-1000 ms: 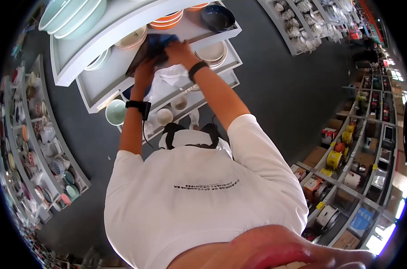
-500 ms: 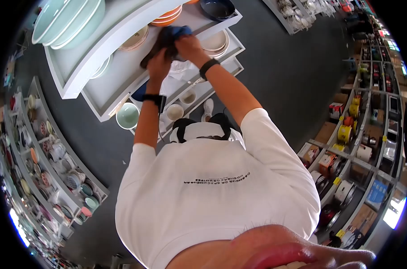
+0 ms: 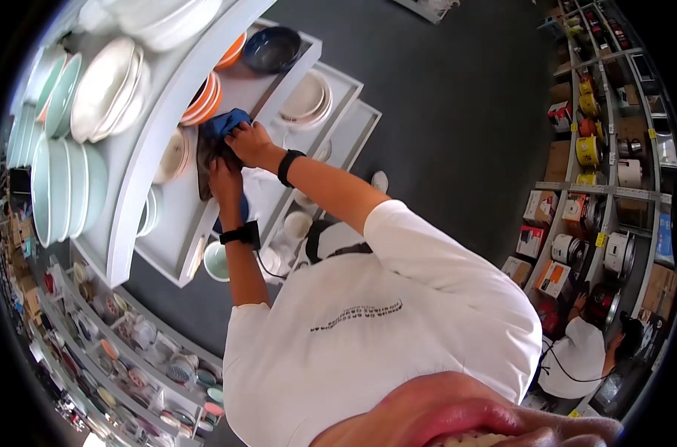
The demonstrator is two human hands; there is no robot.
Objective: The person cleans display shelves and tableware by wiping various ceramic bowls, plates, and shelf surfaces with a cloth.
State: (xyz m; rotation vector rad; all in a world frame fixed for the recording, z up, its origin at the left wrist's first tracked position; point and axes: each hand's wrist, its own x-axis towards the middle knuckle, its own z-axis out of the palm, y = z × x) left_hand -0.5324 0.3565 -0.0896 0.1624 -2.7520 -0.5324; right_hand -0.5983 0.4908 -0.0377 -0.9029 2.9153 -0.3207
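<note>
desk: what's the shot?
photog: a person leans over a stepped shelf [image 3: 167, 223], brown-and-blue bundle [image 3: 216, 138] at its front edge, approx midway btwn the corners.
desk: grip?
photog: right hand [image 3: 249, 144] has fingers curled in, pinching the blue part. left hand [image 3: 226, 181] lies against the brown part, fingertips hidden; can't tell if it's pinching.
desk: risks?
photog: orange-rimmed bowls [image 3: 204, 103] & a cream stack [image 3: 173, 156] sit just beside the bundle, so a wide swing or loose fold could knock 'em. navy bowl [image 3: 273, 51] is nr the right corner; a shove that way might tip it off.
desk: anything else?
photog: cord [image 3: 270, 273] hangs off the left wristband [image 3: 241, 233], nr a green bowl [image 3: 217, 261] & cup [image 3: 297, 224] lower down; a quick arm pull could snag it & drag crockery w/ it.
</note>
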